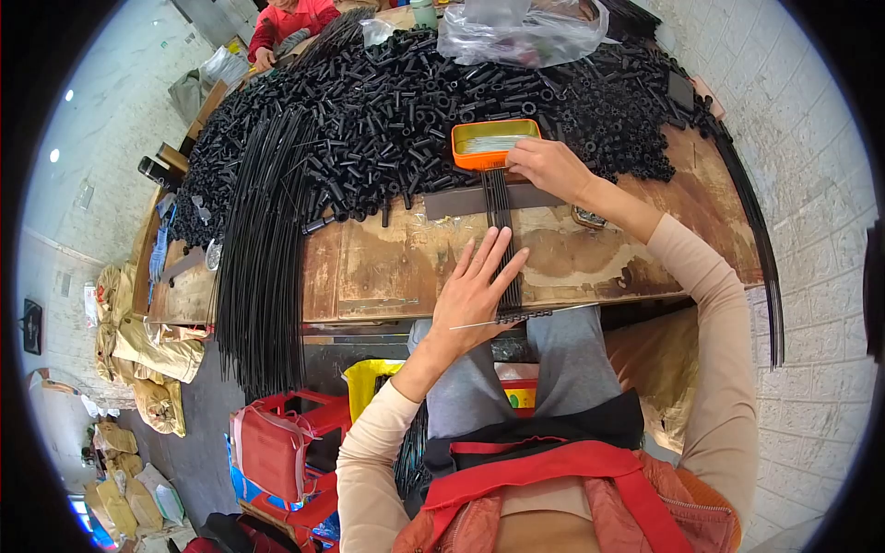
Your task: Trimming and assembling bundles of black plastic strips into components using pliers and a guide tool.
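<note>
I see my left hand point(475, 290) flat, fingers spread, pressing a row of thin black rods point(502, 241) on the wooden table point(369, 267) near its front edge. My right hand point(550, 166) rests curled at the rods' far end, touching the orange tray point(495, 143); can't tell if it pinches anything. Black tube pile point(396, 111) behind, long rod bundle point(263, 258) left.

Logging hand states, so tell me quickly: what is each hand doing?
Left hand: open, flat on the black rods.
Right hand: fingers curled at the orange tray; grip unclear.
</note>
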`<move>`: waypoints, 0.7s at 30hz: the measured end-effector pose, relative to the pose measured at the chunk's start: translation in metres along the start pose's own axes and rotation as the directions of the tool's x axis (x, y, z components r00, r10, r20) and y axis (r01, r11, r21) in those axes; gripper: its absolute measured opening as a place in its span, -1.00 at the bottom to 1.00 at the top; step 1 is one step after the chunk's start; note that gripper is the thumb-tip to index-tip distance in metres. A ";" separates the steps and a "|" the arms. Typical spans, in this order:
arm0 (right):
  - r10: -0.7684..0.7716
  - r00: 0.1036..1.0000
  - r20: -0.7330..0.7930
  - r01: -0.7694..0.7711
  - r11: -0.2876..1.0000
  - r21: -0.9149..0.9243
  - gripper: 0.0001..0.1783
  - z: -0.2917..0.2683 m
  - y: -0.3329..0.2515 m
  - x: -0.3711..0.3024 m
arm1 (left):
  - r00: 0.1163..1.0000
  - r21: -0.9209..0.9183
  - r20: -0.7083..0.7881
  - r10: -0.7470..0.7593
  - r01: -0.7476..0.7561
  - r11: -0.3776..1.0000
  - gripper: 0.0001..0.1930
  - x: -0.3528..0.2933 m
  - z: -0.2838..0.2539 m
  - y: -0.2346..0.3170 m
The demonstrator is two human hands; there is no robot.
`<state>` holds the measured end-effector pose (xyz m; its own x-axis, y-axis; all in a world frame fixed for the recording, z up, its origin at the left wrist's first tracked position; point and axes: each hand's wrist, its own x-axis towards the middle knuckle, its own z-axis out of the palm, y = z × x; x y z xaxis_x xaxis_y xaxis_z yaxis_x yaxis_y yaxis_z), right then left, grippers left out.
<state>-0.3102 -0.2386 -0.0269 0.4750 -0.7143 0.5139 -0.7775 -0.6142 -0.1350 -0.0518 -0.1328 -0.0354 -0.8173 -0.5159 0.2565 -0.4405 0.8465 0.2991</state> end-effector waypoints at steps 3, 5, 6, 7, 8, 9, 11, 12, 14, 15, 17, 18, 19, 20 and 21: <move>-0.076 0.995 -0.068 0.079 0.996 0.036 -0.92 0.003 0.003 -0.004 | 1.000 0.023 0.017 -0.001 0.000 1.000 -0.01 0.000 0.000 0.000; -0.073 0.995 -0.072 0.074 0.997 0.017 -0.91 0.001 -0.001 -0.005 | 1.000 0.024 0.019 -0.005 0.004 1.000 -0.01 0.000 0.000 0.000; -0.067 0.995 -0.078 0.067 0.998 -0.004 -0.88 0.001 -0.002 -0.005 | 1.000 0.026 0.022 -0.005 0.005 1.000 -0.01 -0.001 0.000 0.000; -0.066 0.995 -0.077 0.066 0.998 -0.005 -0.88 -0.001 -0.003 -0.004 | 1.000 0.024 0.021 -0.004 0.003 1.000 -0.01 -0.001 0.000 -0.001; -0.039 0.998 -0.053 0.039 0.999 -0.002 -0.86 -0.001 -0.005 -0.001 | 1.000 0.022 0.019 -0.003 0.002 1.000 -0.01 -0.001 0.000 -0.001; -0.012 1.000 -0.028 0.012 1.000 0.001 -0.83 -0.001 -0.007 0.001 | 1.000 0.021 0.016 -0.002 0.001 1.000 -0.01 -0.001 0.000 -0.001; -0.031 0.997 -0.066 0.033 0.999 0.032 -0.83 0.003 -0.009 0.003 | 1.000 0.018 0.018 -0.002 0.001 1.000 -0.02 0.000 0.000 -0.001; -0.047 0.994 -0.103 0.054 0.997 0.063 -0.84 0.004 -0.010 0.004 | 1.000 0.016 0.020 -0.001 0.001 1.000 -0.02 0.000 0.001 -0.001; 0.014 0.995 -0.099 -0.014 1.000 -0.003 -0.84 -0.001 -0.012 0.000 | 1.000 0.020 0.013 0.000 0.000 1.000 -0.03 0.000 0.002 -0.002; 0.079 0.992 -0.099 -0.087 0.994 -0.071 -0.85 -0.003 -0.012 -0.003 | 1.000 0.023 0.008 0.005 -0.005 1.000 -0.03 0.000 0.002 -0.003; 0.063 0.997 -0.042 -0.066 0.995 -0.076 -0.87 -0.003 0.000 -0.008 | 1.000 0.024 0.011 0.007 -0.007 1.000 -0.03 0.000 0.001 -0.003; 0.046 0.999 0.013 -0.044 0.996 -0.078 -0.88 -0.002 0.004 -0.009 | 1.000 0.027 0.014 0.007 -0.008 1.000 -0.03 0.000 0.001 -0.003; 0.044 0.999 0.013 -0.043 0.996 -0.078 -0.88 -0.005 0.000 -0.003 | 1.000 0.028 0.012 0.006 -0.006 1.000 -0.03 0.000 0.000 -0.004; 0.028 0.999 0.039 -0.027 0.999 -0.025 -0.88 -0.006 -0.004 0.004 | 1.000 0.032 0.021 0.000 -0.001 0.999 -0.02 -0.001 0.000 -0.004; 0.010 0.998 0.063 -0.012 0.999 0.030 -0.88 -0.006 -0.009 0.013 | 1.000 0.037 0.030 -0.007 0.006 0.999 -0.01 -0.003 -0.001 -0.005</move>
<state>-0.2992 -0.2406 -0.0137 0.4926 -0.7399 0.4581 -0.7703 -0.6157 -0.1662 -0.0470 -0.1360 -0.0368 -0.8251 -0.5177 0.2265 -0.4586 0.8476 0.2668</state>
